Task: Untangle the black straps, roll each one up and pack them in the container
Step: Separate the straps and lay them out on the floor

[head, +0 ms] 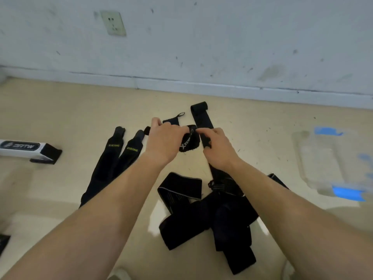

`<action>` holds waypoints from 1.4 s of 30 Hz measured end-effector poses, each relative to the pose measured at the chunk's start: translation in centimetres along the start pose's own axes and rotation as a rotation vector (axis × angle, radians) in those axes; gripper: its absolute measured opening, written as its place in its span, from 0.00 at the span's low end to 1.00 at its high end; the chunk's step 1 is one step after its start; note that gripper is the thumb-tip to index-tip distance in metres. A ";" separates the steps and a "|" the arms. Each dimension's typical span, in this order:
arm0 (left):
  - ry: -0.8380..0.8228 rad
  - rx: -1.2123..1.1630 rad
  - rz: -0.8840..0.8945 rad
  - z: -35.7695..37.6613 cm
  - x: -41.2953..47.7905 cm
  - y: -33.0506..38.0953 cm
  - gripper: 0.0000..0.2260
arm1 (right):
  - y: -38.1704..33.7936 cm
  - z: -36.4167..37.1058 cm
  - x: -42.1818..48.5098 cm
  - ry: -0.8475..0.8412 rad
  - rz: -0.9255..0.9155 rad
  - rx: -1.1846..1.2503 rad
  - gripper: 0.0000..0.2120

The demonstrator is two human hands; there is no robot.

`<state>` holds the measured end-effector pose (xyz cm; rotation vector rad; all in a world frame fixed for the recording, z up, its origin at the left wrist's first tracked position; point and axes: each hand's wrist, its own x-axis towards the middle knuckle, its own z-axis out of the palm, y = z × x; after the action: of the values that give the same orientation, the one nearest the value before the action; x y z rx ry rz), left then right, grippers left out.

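Two flat straps (pixel 113 158) left of strap roll (pixel 189 141); tangled pile (pixel 212 219) near; container (pixel 319 158) right.

open floor (pixel 258 138) before container (pixel 323 158), tangled straps (pixel 210 221) nearer, box (pixel 22 151) far left

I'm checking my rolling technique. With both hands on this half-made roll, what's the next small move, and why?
Probably another turn of the roll: left hand and right hand both pinch it, and a long strap lies flat past the right hand, so rolling seems unfinished.
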<state>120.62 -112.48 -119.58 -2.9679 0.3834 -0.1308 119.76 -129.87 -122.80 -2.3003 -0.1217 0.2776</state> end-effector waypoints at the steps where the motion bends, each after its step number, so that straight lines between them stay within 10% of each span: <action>1: 0.023 0.094 0.063 -2.0 -0.2 -0.2 0.13 | -1.2 -1.0 -0.2 -0.016 -0.031 -0.021 0.31; 7: 0.066 0.146 0.185 -12.5 -2.5 -1.2 0.07 | -7.4 -5.7 -3.3 -0.012 -0.180 -0.084 0.04; 12: 0.464 -0.063 -0.005 -15.6 -6.0 -2.3 0.18 | -11.7 -8.8 -7.7 -0.020 -0.279 0.283 0.05; 15: 0.548 -0.396 -0.315 -16.9 -8.6 -1.8 0.23 | -14.0 -10.2 -10.3 -0.072 -0.253 0.524 0.15; 18: 0.188 -1.192 -0.586 -18.3 -10.6 -0.8 0.17 | -15.8 -10.9 -12.7 -0.108 -0.222 0.745 0.16; 22: -0.040 -1.883 -0.541 -19.5 -13.1 0.7 0.17 | -17.0 -10.0 -15.4 -0.032 -0.128 0.825 0.09; 30: 0.124 -1.913 -0.536 -17.9 -15.3 3.5 0.09 | -12.3 -5.6 -21.8 -0.222 0.146 0.754 0.17; 42: -0.066 -1.917 -0.772 -9.1 -15.5 6.1 0.07 | -2.9 -0.5 -23.1 -0.427 0.441 0.846 0.16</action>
<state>103.25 -115.50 -112.65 -4.5410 -1.6435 0.6238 97.43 -132.31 -116.55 -1.3787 0.2534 0.8615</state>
